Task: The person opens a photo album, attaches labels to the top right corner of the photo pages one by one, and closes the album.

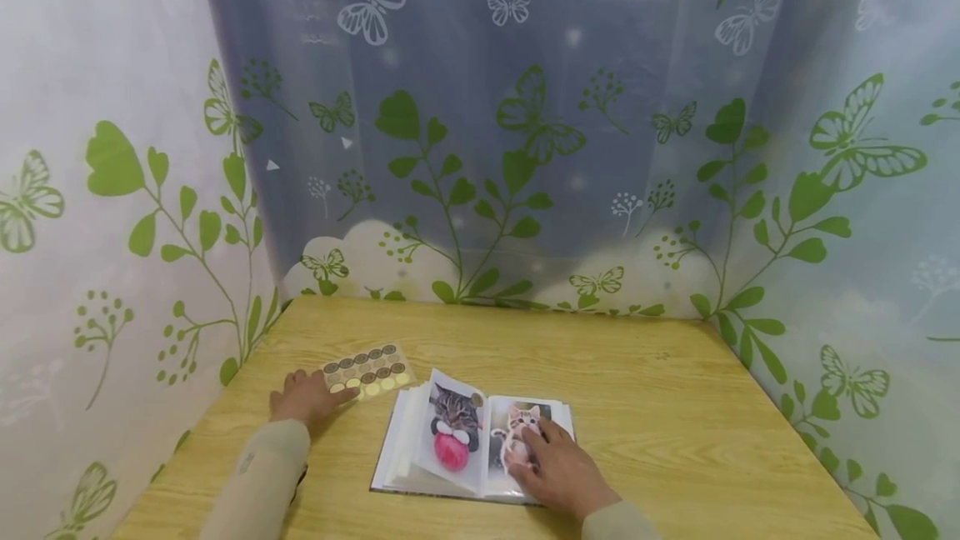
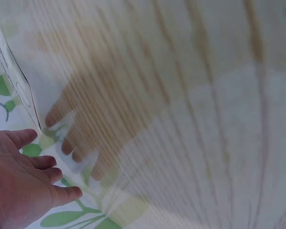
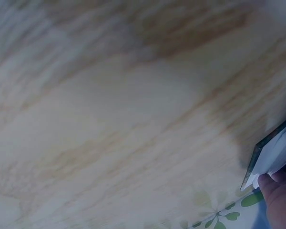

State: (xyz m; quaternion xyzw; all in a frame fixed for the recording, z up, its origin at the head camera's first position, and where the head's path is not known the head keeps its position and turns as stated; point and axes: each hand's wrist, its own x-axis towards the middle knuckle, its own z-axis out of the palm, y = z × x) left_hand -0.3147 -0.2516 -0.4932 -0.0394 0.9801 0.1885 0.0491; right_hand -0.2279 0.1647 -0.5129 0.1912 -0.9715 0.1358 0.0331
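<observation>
An open photo album lies on the table, a kitten picture on its right page. On the left page, lifted a little, a cat with a pink ball is pictured; a small round brown sticker sits near that page's top corner. My right hand rests on the right page, fingers spread over the kitten picture. To the album's left is a sheet of round stickers, brown and gold, in rows. My left hand touches its near-left corner with fingers extended. The left wrist view shows those fingers loosely spread.
The wooden table reaches back to a patterned curtain. Similar leaf-and-butterfly cloth hangs along the left side and the right side.
</observation>
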